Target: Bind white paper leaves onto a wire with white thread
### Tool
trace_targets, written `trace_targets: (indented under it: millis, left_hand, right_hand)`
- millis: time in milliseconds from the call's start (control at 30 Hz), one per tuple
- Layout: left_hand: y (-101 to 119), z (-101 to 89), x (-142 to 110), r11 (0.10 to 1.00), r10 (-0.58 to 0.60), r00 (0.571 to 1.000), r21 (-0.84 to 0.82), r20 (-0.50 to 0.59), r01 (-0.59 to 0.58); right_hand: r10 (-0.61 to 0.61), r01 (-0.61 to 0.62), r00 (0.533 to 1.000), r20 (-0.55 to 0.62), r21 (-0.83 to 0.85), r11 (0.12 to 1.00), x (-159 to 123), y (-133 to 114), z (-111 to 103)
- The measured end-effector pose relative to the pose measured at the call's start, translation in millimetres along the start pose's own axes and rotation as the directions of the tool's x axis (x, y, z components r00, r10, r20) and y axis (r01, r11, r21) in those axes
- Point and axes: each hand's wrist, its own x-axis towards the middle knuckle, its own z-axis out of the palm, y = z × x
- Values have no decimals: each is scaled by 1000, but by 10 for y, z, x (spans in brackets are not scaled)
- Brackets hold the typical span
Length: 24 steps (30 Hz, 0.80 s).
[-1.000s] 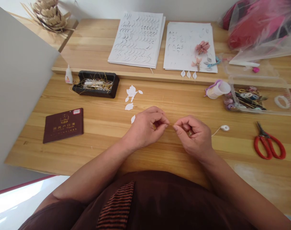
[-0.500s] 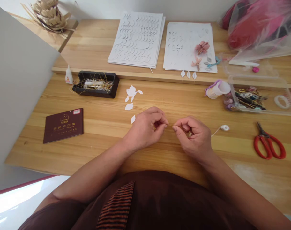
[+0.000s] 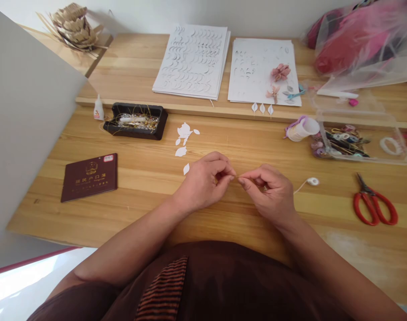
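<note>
My left hand (image 3: 208,180) is closed in a pinch, thumb against forefinger, over the middle of the table. Facing it, my right hand (image 3: 270,189) pinches too, its fingertips almost meeting the left ones. Between them shows a short bit of thin gold-coloured wire (image 3: 237,176); most of it is hidden by the fingers. A small white spool of thread (image 3: 313,181) lies right of my right hand, its loose end running toward that wrist. White leaf-shaped paper cutouts (image 3: 181,151) lie beyond my left hand, with a single cutout (image 3: 186,169) close to its knuckles.
Red-handled scissors (image 3: 374,205) lie at the right, below a clear plastic box (image 3: 396,154) of craft bits. A black tray (image 3: 161,122) of gold wires, a glue bottle (image 3: 98,108) and a maroon booklet (image 3: 89,177) are at the left. Paper sheets (image 3: 193,62) lie on the raised shelf.
My right hand has come slightly left, so the gap between the two pinches is narrower. The whole view has shifted a little; the left hand keeps its pinch.
</note>
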Motion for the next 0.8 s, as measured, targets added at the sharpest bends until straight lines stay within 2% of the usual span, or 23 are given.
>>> trace_targets:
  millis: [267,367,533,667,733,800]
  left_hand:
    - [40,-5,1,999,-39,999,-7,28,39]
    - [24,-43,19,998,-55,998,11,28,55]
    - [-83,-173,70,983,-78,995,163,-65,88]
    - [-119,-229,96,958,-27,982,277,-189,79]
    - [-87,-198,90,979,7,990,201,-142,22]
    - [-41,-138,73,998,12,1000,64,4,-13]
  right_hand:
    - [-19,18,1000,-21,-8,1000,-18,-46,-2]
    - [12,-12,999,-39,5,1000,-19,-23,-14]
    - [102,-100,992,-80,22,995,-6,48,-36]
    - [84,-83,995,-47,18,996,9,60,-31]
    - [56,-56,998,-11,7,998,10,49,-23]
    - [20,-20,999,25,5,1000,7,39,-16]
